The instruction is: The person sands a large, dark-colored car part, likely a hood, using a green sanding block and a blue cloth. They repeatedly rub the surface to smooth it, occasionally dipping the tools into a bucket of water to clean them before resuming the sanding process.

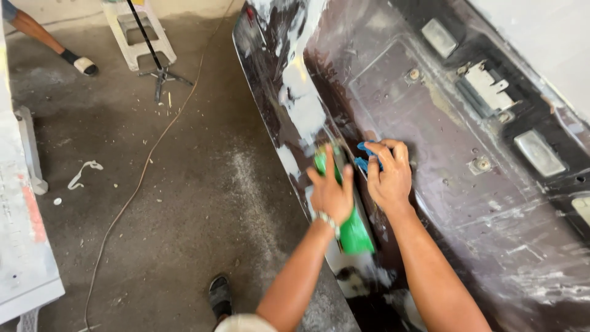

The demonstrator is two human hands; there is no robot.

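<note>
- The left hand [330, 193] grips a green tool [351, 229] against the edge of a dark car body panel [455, 166].
- The right hand [389, 175] presses a blue piece [364, 161] onto the panel, just beside the left.
- White filler patches [304, 104] streak the panel.
- A thin cable [144, 169] trails across the dusty concrete floor [203, 203].
- Another person's sandalled foot [83, 64] stands well apart.

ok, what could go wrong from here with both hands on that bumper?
1. The left hand holds a green bottle at the edge of the dark bumper panel; it could slip and fall to the concrete floor.
2. The right hand presses a blue cloth beside white filler patches; wiping may smear them.
3. A cable trails across the floor near the person's sandal: trip hazard.
</note>
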